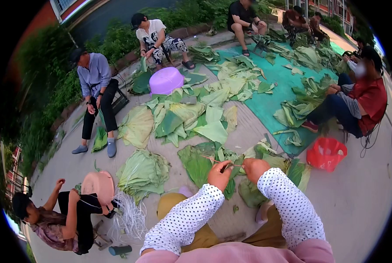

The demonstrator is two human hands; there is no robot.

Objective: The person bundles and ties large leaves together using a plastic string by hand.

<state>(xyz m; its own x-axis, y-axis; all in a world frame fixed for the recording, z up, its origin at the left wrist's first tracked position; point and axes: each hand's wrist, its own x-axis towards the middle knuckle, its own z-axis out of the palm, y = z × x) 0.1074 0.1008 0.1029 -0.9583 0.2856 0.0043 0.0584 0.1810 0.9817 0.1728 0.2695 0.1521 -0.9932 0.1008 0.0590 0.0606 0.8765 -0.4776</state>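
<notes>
My left hand [221, 173] is closed in a pinch in front of my knees. A thin reddish strand [210, 158] sticks out past its fingers. My right hand [255, 169] is beside it, a small gap apart, also pinched closed. Something thin seems to run between the two hands, and a green leaf [230, 187] hangs below them. Large green leaves [195, 165] lie on the ground just beyond my hands. To the left, a stack of broad leaves [143, 173] sits on the pavement.
White strings [129, 215] lie beside a pink basin [98, 188] and a seated person. Leaves cover the pavement and a green tarp [259, 107]. A purple basin [166, 80] and a red plastic bag [326, 153] stand farther out. Several people sit around.
</notes>
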